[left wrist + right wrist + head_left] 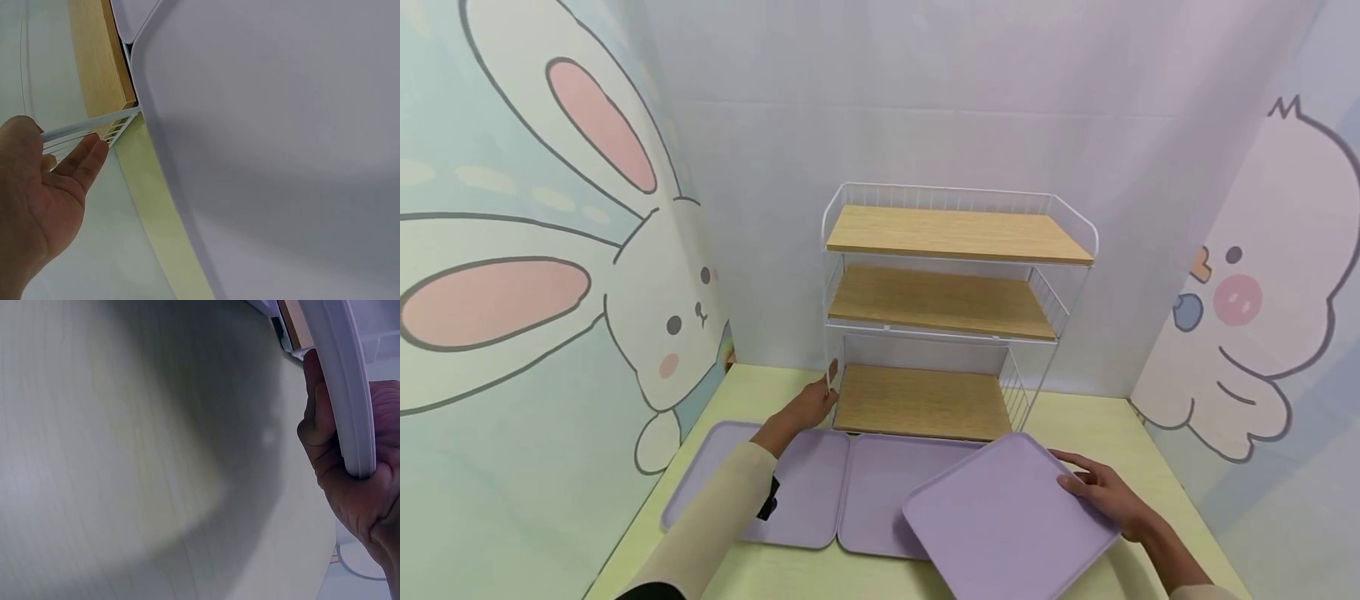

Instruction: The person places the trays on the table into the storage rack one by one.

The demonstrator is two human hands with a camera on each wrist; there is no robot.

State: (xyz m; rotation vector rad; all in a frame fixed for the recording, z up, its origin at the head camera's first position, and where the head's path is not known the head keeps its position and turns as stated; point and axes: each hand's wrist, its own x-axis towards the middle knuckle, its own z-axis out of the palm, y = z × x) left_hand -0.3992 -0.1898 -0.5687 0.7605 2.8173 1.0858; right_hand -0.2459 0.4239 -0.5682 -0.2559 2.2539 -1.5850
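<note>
A white wire rack (pixel 958 333) with three wood-look shelves stands at the back of the table. My left hand (pixel 811 407) holds its left front upright near the lowest shelf (pixel 925 400). The left wrist view shows the thumb and fingers of the left hand (pixel 53 206) on either side of the white wire. My right hand (pixel 1101 493) grips a lilac tray (pixel 1011 517) by its right edge, thumb on top and fingers underneath. That tray is tilted and raised above the table, partly covering another lilac tray (pixel 880 500).
One more lilac tray (pixel 808 492) lies flat at the left, side by side with the middle one before the rack. The pale wooden table (pixel 1082 417) meets cloth walls printed with a rabbit (pixel 662 300) and a chick (pixel 1247 333).
</note>
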